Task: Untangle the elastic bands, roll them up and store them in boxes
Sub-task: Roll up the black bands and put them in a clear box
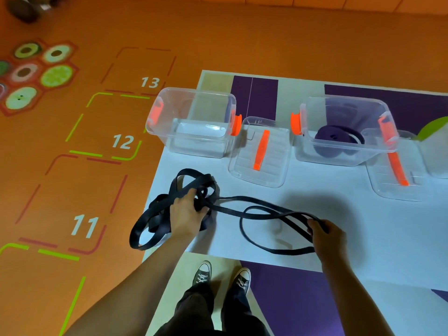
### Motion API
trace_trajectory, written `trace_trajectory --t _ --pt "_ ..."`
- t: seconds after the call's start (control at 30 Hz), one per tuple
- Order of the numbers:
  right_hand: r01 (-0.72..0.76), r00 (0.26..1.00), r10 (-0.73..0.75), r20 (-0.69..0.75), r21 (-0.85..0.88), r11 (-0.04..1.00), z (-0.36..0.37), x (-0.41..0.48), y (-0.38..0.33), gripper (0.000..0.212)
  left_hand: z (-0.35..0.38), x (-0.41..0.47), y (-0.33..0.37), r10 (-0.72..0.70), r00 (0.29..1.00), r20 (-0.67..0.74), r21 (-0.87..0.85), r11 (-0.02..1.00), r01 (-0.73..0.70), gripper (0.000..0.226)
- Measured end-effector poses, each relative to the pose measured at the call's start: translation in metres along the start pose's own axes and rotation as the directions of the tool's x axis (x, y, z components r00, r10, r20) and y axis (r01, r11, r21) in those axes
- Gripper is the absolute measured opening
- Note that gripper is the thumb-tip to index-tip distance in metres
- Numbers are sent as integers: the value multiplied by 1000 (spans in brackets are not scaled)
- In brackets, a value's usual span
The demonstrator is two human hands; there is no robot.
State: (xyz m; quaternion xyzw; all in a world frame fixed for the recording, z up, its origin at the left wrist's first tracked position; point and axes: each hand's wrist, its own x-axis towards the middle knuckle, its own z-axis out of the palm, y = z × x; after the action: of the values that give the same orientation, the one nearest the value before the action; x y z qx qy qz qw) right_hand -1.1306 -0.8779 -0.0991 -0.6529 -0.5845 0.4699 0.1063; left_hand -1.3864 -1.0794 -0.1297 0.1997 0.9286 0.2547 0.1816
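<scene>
A tangle of black elastic bands (155, 221) lies at the left edge of a white sheet (363, 226) on the floor. My left hand (186, 212) grips the knotted middle of the tangle. One long black band loop (257, 214) stretches right from there to my right hand (327, 238), which grips its far end. Behind stand two clear plastic boxes with orange latches. The left box (194, 122) holds nothing. The right box (344, 132) has a rolled purple band (332, 138) inside.
Two clear lids with orange handles lie on the sheet: one (259, 154) between the boxes, one (395, 170) right of the right box. My two shoes (223, 277) stand at the sheet's near edge. Orange floor with numbered squares (82, 226) spreads to the left.
</scene>
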Motion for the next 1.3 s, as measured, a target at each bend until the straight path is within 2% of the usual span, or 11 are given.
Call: trace_trajectory --t 0.13,0.23,0.33,0.4,0.47,0.53,0.6,0.8,0.97,1.13,1.3 --pt "-80 995 77 -61 -42 996 -11 9 6 17 -47 -17 39 156 981 112 -88 985 -147 33" --pt "-103 994 97 -42 -178 979 -14 10 -7 32 -83 -29 76 304 935 182 -56 953 -299 36" --pt "163 987 -163 18 -84 983 -14 -7 -49 39 -110 -36 111 417 884 211 13 903 -430 33" --pt "398 893 -421 160 155 904 -13 -37 -93 26 -123 -42 130 455 858 236 22 881 -473 28" --pt "540 714 -601 359 262 800 -8 -73 -129 26 -133 -46 144 481 841 248 -11 869 -494 25" --pt "622 564 -671 481 287 728 -1 -94 -147 29 -144 -50 154 527 819 225 -58 847 -529 23" --pt "620 523 -683 511 322 715 1 -101 -155 24 -159 -52 162 550 809 206 -99 835 -542 19" --pt "611 553 -731 401 401 682 -14 -109 -170 11 -191 -52 167 513 835 201 -288 845 -450 15" --pt "606 539 -775 331 487 629 -22 -114 -188 17 -207 -55 164 534 835 132 -501 763 -409 17" --pt "574 529 -779 337 534 621 -25 -120 -204 11 -216 -56 165 567 822 57 -709 603 -367 18" --pt "555 622 -767 159 601 575 -17 -132 -214 18 -210 -58 169 530 847 31 -894 394 -214 32"
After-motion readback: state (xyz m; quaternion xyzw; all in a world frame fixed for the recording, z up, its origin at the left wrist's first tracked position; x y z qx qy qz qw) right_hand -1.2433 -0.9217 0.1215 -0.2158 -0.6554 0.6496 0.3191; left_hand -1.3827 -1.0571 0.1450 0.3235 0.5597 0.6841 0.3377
